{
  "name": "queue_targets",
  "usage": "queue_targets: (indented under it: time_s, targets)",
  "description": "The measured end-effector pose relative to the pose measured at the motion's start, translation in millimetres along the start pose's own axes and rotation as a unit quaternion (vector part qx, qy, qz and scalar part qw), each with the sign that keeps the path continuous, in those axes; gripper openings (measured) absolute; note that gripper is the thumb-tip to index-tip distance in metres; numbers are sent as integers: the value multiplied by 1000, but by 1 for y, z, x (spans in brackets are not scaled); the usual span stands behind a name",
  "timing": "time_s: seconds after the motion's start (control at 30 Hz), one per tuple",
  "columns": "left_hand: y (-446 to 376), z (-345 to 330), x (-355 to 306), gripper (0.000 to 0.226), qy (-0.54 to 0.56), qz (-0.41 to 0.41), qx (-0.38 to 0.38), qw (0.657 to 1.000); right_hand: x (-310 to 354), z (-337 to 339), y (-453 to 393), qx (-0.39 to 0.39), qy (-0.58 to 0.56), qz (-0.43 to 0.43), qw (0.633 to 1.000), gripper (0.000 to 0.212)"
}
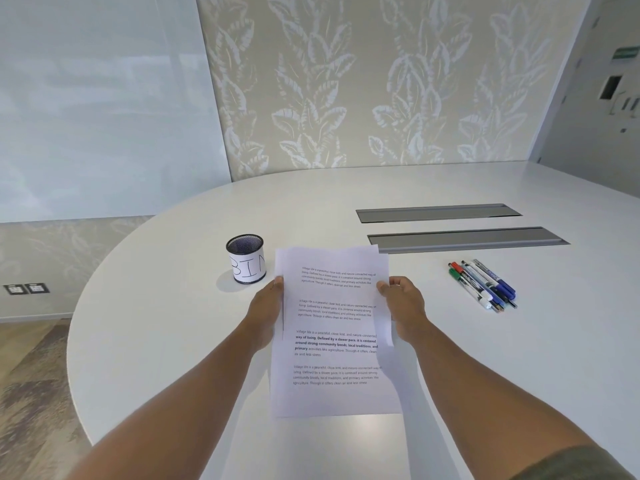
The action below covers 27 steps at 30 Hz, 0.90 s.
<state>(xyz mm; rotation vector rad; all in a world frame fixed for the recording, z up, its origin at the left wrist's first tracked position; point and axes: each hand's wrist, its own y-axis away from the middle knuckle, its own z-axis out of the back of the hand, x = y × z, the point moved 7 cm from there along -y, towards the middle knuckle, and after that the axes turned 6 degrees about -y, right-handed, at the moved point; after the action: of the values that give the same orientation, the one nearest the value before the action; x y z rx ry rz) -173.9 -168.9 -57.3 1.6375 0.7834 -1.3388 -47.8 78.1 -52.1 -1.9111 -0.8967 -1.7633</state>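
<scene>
Papers: (pixel 334 337) a few printed sheets held up over the near middle of the desk (pixel 173 323), between the two hands, print facing the person; the back sheets show offset at the top and right edges.
Left hand: (pixel 268 310) pinches the papers' left edge near the top, thumb on the front, fingers hidden behind.
Right hand: (pixel 403 308) pinches the right edge at about the same height, thumb on the front, fingers curled behind.
Cup: (pixel 246 259) mesh cup marked "BIN", on the desk just far-left of the papers, near the left hand.
Pens: (pixel 485 284) bundle of markers lying on the desk, well to the right of the right hand.
Slots: (pixel 464 239) two grey slots set in the desk, far right of the papers.
</scene>
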Motion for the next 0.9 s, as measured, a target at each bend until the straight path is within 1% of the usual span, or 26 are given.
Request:
queue_targets:
  time_s: [0.13, 0.2, 0.23, 0.33, 0.4, 0.47, 0.53, 0.63, 0.7, 0.77, 0.9]
  targets:
    - [1, -3, -2, 50, 13, 3, -13, 1000, -1, -1, -1, 10, -14, -12, 1000, 6]
    - [1, -7, -3, 51, 25, 3, 5, 1000, -1, -1, -1, 10, -15, -11, 1000, 7]
    - [1, -9, -5, 49, 19, -7, 19, 1000, 0, -1, -1, 10, -12, -10, 1000, 7]
    - [0, -15, -12, 38, -49, -62, 40, 996, 2, -4, -3, 9, -7, -7, 1000, 9]
    - [-2, -15, -15, 28, -66, -82, 26, 994, 7, -7, -3, 7, -14, -4, 1000, 21]
    - [-3, -13, -24, 20, -56, -99, 3, 994, 14, -11, -2, 15, -23, -1, 1000, 33]
    - [-4, -13, -38, 14, -46, -120, -13, 992, 22, -16, -1, 29, -20, 8, 999, 36]
    - [-6, -12, -63, 9, -51, -158, -44, 985, 36, -25, 0, 56, 11, 38, 998, 24]
    - [-4, -12, -81, 8, -45, -190, -56, 979, 48, -31, 1, 61, 24, 65, 996, 21]
    - [-1, -13, -98, 9, -37, -224, -59, 972, 62, -37, 3, 56, 23, 98, 993, 21]
    - [5, -16, -124, 11, -33, -274, -62, 959, 92, -43, 9, 20, 33, 173, 984, 11]
